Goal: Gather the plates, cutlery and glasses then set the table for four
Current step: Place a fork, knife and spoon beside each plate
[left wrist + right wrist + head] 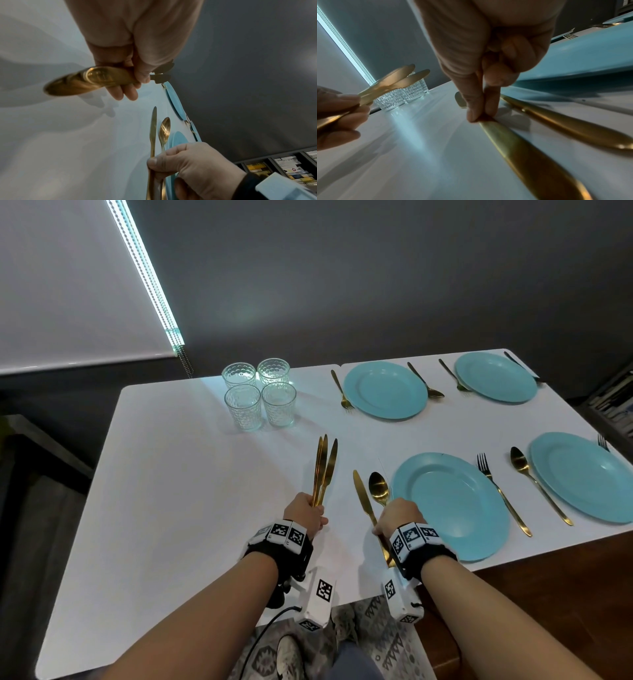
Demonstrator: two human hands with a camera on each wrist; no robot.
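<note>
- On the white table (171, 491), four patterned glasses (259, 396) stood clustered toward the far left of the settings.
- Our left hand (305, 513) was clenched around the handles of three gold knives (323, 467), blades fanned away from us, lifted above the table.
- Our right hand (399, 515) pinched the handle of a fourth gold knife (363, 497), which lay on the table just left of a gold spoon (378, 487) and the near-left blue plate (452, 505).
- Three more blue plates (385, 390) lay farther and to the right, with forks and spoons beside them.
</note>
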